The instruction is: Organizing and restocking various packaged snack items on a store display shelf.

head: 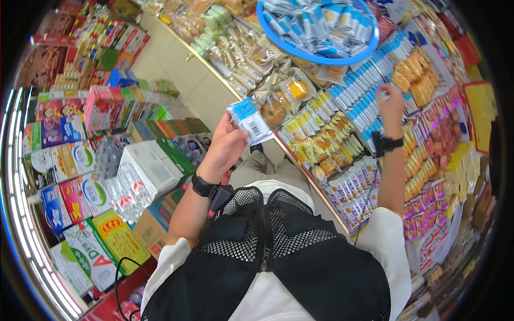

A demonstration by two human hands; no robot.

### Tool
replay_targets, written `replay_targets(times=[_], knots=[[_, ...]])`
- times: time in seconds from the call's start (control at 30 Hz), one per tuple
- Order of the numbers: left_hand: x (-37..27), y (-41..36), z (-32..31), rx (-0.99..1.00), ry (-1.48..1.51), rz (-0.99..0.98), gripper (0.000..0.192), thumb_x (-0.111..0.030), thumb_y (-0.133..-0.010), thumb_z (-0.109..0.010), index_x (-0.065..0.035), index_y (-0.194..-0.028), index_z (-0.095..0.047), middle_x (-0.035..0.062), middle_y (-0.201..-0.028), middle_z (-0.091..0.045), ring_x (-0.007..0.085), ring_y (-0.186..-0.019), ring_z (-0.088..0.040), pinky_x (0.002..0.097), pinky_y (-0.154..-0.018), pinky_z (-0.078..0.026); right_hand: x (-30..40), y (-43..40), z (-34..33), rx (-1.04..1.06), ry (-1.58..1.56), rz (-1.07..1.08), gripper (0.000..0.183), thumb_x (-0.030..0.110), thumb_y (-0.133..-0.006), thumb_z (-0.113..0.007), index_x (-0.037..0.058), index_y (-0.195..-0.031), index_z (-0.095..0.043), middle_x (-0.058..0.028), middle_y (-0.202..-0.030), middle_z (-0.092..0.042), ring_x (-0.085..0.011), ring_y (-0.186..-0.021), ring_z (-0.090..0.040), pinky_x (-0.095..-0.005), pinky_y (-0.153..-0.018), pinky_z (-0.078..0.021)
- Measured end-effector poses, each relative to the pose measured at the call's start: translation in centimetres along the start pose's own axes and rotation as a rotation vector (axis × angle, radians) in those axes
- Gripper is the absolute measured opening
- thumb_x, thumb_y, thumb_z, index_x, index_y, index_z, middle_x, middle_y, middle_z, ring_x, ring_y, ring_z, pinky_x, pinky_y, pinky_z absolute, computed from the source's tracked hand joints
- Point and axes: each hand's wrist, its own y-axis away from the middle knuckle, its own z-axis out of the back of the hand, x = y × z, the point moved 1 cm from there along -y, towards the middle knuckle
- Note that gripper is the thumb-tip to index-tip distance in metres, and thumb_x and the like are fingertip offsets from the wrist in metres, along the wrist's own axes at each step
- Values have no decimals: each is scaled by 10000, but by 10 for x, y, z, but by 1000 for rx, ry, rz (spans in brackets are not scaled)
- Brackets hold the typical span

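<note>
My left hand [227, 138] grips a blue-and-white snack packet [249, 122] with a barcode on its face. The packet is raised beside the front edge of the display counter. On the far side, my right hand [389, 102] reaches over neat rows of blue-and-white packets [357, 96]. Its fingers are curled inward, and whether they pinch something small is not plain. Just beyond that hand lie golden-brown wrapped crackers [415, 72]. A blue plastic basin [317, 58] heaped with loose blue-and-white packets [321, 24] stands at the back of the counter.
Wrapped bread and cakes [277, 106], yellow packets [321, 140] and purple-and-white packets [355, 188] cover the near counter. To the left, stacked drink cartons [76, 160], a white box [150, 168] and plastic-wrapped bottles [126, 190] border the tiled aisle [192, 76]. A black cable [118, 277] hangs lower left.
</note>
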Motion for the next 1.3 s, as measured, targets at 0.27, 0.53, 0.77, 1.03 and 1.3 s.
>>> replay_targets(times=[0.27,0.53,0.77,1.03,1.3], knots=[[-26,-47,-53,343,-106,148,548,-90,-846,-611,-27,-1325,-354,126,-1229,-547,290,-1136,-559,421,-969,-467,69,171,24,234,-200,-234,107,82,-760,-682,25,-844,-649,-102,-778,-646,-233,-705,-613,-330,-660,-490],[-46,-112,-91,653,542,691,723,-495,-891,-490,25,-1367,-329,48,-865,-431,136,-652,-388,287,-585,-312,103,313,-8,155,-195,-677,117,79,-768,-663,-4,-847,-643,-121,-750,-653,-232,-656,-630,-325,-628,-499],[-62,-190,-83,799,220,727,496,-310,-817,-536,41,-1166,-505,159,-1041,-591,216,-808,-549,333,-714,-458,136,396,-90,109,-261,-1041,150,130,-787,-640,-1,-858,-655,-130,-705,-653,-220,-652,-641,-332,-617,-498],[-141,-305,-158,1017,-669,202,293,-295,-903,-598,-40,-1046,-607,23,-870,-649,101,-732,-650,270,-643,-554,229,505,-183,-212,-464,-1677,153,115,-833,-601,-26,-832,-658,-105,-725,-662,-157,-627,-623,-274,-586,-502],[-63,-362,-281,1621,-1030,-145,366,10,-794,-624,-25,-1138,-507,-86,-786,-403,11,-714,-395,177,-620,-372,397,530,-275,-536,-533,-1979,163,118,-821,-571,-22,-792,-649,-75,-668,-642,-139,-544,-599,-267,-494,-466]])
